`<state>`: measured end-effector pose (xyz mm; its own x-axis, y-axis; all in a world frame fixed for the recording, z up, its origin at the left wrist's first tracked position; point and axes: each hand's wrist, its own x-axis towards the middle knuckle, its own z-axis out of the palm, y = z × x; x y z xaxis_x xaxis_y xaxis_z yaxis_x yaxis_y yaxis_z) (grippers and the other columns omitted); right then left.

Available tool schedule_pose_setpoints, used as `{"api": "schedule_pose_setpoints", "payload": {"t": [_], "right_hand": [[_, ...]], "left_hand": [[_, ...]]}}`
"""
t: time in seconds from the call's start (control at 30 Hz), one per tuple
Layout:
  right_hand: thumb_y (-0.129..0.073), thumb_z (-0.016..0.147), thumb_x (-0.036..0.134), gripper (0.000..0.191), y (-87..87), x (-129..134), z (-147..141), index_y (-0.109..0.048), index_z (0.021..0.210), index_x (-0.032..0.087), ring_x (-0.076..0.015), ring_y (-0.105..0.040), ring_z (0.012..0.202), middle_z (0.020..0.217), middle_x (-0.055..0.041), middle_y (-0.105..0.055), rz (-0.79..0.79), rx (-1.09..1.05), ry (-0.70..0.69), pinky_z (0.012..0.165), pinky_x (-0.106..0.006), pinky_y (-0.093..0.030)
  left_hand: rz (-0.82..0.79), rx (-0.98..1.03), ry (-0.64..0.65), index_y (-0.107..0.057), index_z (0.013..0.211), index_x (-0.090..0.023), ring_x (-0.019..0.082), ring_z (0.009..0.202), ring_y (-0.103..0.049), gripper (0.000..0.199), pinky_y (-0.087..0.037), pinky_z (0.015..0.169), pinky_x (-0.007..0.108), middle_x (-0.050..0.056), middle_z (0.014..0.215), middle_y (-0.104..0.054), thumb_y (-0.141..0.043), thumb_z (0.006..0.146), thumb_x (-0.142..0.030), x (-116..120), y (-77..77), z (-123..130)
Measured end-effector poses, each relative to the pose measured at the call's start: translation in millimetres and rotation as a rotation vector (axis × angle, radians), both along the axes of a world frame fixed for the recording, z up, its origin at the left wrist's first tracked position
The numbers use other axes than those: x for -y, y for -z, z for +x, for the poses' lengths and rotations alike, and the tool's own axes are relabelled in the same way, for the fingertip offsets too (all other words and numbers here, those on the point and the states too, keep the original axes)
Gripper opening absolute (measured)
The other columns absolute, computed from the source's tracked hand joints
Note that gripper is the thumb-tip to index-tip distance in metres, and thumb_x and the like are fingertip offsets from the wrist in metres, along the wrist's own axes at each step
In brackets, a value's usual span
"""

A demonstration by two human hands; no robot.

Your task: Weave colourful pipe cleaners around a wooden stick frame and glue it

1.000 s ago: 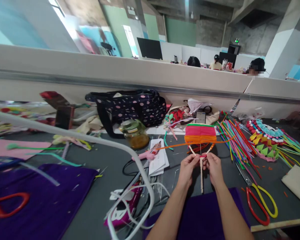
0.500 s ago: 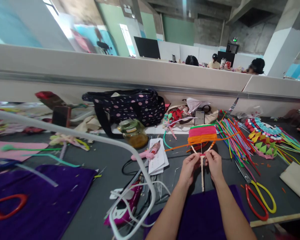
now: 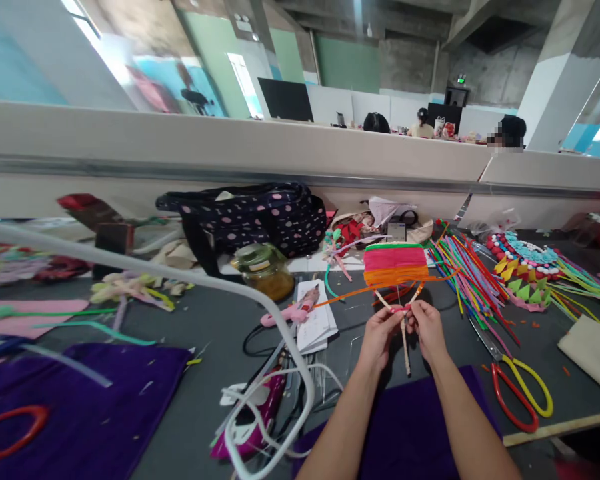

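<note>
Over the near right part of the dark table (image 3: 177, 427), the far ends of both fingers' grip are hard to make out, small against a dark shadow; the lower fingers curl out of clear sight, and the forearms run out at the near edge of the view, covering parts of a purple cloth (image 3: 410, 427); white tubing (image 3: 180, 272) crosses in front of a magenta device (image 3: 253, 427) and partly hides it; at the near left, a red handle (image 3: 39, 420) is cut off by the edge.

Both forearms slant forward and inward, wrists low over the table; the left hand (image 3: 379, 333) and the right hand (image 3: 429, 330) meet almost tip to tip, each with thumb and forefinger pinching a small pink-red band (image 3: 400, 309); a pale twisted stem (image 3: 406, 350) hangs toward the near side between them.

Just beyond the fingers, a striped panel (image 3: 396, 263) of green, pink and orange stands on two pale legs that converge on the band; loose orange strands (image 3: 347, 293) reach left from it; coloured stems (image 3: 473, 273) lie to its right, with scissors (image 3: 494, 350) nearer.
</note>
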<state>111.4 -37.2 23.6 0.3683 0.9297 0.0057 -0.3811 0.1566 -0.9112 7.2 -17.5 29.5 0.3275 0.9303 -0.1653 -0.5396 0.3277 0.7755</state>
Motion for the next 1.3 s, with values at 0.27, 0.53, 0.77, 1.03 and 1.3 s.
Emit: {"api": "schedule_pose_setpoints", "payload": {"t": [0.27, 0.53, 0.77, 1.03, 1.3], "right_hand": [[-0.069, 0.071, 0.035, 0.021, -2.5, 3, -1, -0.059, 0.067, 0.016, -0.0055, -0.044, 0.041, 0.051, 0.0063, -0.051, -0.019, 0.074, -0.047, 0.039, -0.016, -0.036], [-0.068, 0.07, 0.036, 0.022, -6.1, 6, -3, -0.058, 0.067, 0.016, -0.0062, -0.047, 0.043, 0.055, 0.0041, -0.057, -0.034, 0.046, -0.042, 0.04, -0.016, -0.035], [-0.07, 0.066, 0.036, 0.023, -8.7, 8, -3, -0.06, 0.07, 0.016, -0.0078, -0.049, 0.044, 0.055, 0.0029, -0.059, -0.099, 0.016, -0.102, 0.04, -0.017, -0.033], [-0.065, 0.069, 0.03, 0.017, -13.7, 9, -5, -0.057, 0.064, 0.016, -0.0064, -0.045, 0.044, 0.053, 0.0047, -0.054, -0.035, -0.025, -0.053, 0.044, -0.018, -0.034], [-0.064, 0.074, 0.038, 0.022, -13.9, 11, -5, -0.057, 0.07, 0.018, -0.0065, -0.042, 0.044, 0.055, 0.0057, -0.051, -0.02, 0.15, -0.068, 0.041, -0.017, -0.034]], "left_hand": [[0.02, -0.03, -0.015, -0.069, 0.081, -0.013, 0.014, 0.054, -0.062, 0.028, -0.051, 0.055, 0.026, 0.002, 0.067, -0.068, -0.081, 0.057, -0.022, 3, -5.7, 0], [-0.036, 0.001, -0.019, -0.071, 0.078, -0.011, 0.015, 0.055, -0.062, 0.024, -0.051, 0.056, 0.027, 0.006, 0.064, -0.068, -0.075, 0.062, -0.027, 1, -7.0, -1], [-0.027, -0.056, -0.04, -0.073, 0.085, -0.011, 0.013, 0.053, -0.061, 0.03, -0.051, 0.058, 0.026, 0.005, 0.063, -0.069, -0.077, 0.058, -0.023, 4, -10.2, -2], [0.002, -0.046, -0.073, -0.074, 0.084, -0.011, 0.012, 0.055, -0.062, 0.029, -0.051, 0.062, 0.025, 0.004, 0.064, -0.07, -0.078, 0.057, -0.021, 6, -11.3, -1], [-0.037, -0.04, -0.012, -0.071, 0.083, -0.012, 0.016, 0.055, -0.063, 0.026, -0.053, 0.056, 0.03, 0.005, 0.067, -0.07, -0.077, 0.06, -0.023, 3, -10.6, -5]]}}
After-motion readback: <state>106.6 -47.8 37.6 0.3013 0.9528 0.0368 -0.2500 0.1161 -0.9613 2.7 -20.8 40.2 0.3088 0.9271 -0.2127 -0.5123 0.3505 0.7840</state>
